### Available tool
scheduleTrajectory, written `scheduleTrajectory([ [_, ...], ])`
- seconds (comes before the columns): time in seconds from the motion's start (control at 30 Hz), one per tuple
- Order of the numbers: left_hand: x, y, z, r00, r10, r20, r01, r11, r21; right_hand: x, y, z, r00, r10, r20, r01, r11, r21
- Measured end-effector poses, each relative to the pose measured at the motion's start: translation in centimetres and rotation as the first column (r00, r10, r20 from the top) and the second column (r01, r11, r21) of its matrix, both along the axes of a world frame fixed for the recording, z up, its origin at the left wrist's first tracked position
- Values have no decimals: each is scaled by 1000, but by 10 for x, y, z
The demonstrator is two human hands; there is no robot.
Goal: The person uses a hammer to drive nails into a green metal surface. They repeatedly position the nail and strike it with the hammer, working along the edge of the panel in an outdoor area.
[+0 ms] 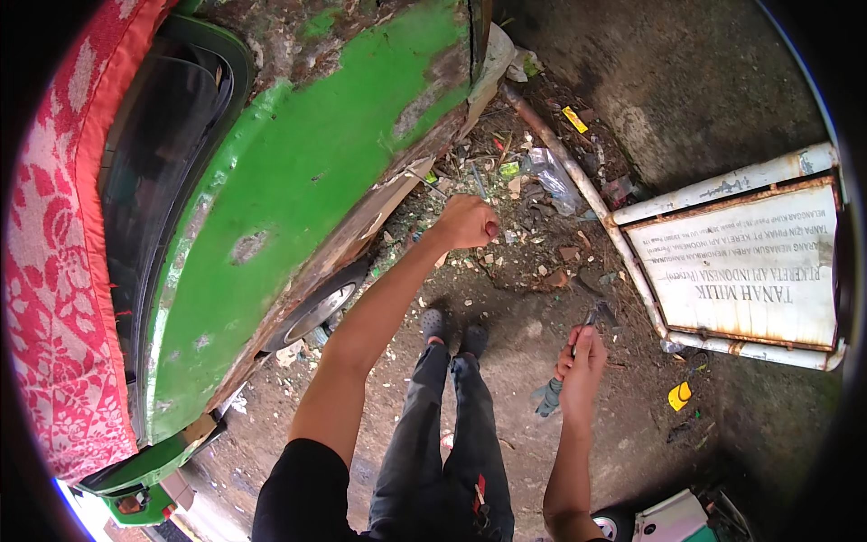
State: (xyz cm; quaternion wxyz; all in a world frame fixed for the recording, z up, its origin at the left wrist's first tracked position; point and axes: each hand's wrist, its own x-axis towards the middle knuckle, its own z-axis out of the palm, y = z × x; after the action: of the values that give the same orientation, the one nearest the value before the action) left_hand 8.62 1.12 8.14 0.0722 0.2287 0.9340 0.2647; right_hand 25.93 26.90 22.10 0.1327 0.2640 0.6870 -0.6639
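Note:
My left hand (464,222) is closed around a tool with a reddish handle end; its thin metal shaft (428,184) points toward the lower edge of a green car body panel (298,183). The panel has bare, scraped patches and rough brown edges. In my right hand (582,359) is a hammer (597,313), its dark head up beyond the fingers and a greenish grip showing below them. The hammer is apart from the other tool and from the panel.
A wheel (318,305) sits under the panel. At right stand a rusty white pipe frame (576,162) and a sign (745,264) bearing writing. Paint chips and litter cover the ground around a plastic bag (552,179). A red patterned cloth (68,284) drapes the car. Another vehicle (670,522) is at lower right.

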Motion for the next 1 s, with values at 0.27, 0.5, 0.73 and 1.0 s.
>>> scheduleTrajectory([
  [0.27, -8, -22, 50, 893, 368, -258, -189, 828, 529, 7, -13, -2, 997, 48, 67, -44, 998, -47],
  [0.5, 32, -64, 64, 668, 739, -83, -428, 473, 770, 7, -30, 2, 994, 105, 37, -100, 990, -101],
  [0.73, 69, -82, 87, 630, 772, 89, -447, 267, 854, 12, -58, 39, 987, 142, -78, -150, 983, -106],
  [1.0, 205, -50, 190, 796, 543, 267, -400, 142, 906, 45, -48, 103, 972, 198, -124, -211, 971, -111],
])
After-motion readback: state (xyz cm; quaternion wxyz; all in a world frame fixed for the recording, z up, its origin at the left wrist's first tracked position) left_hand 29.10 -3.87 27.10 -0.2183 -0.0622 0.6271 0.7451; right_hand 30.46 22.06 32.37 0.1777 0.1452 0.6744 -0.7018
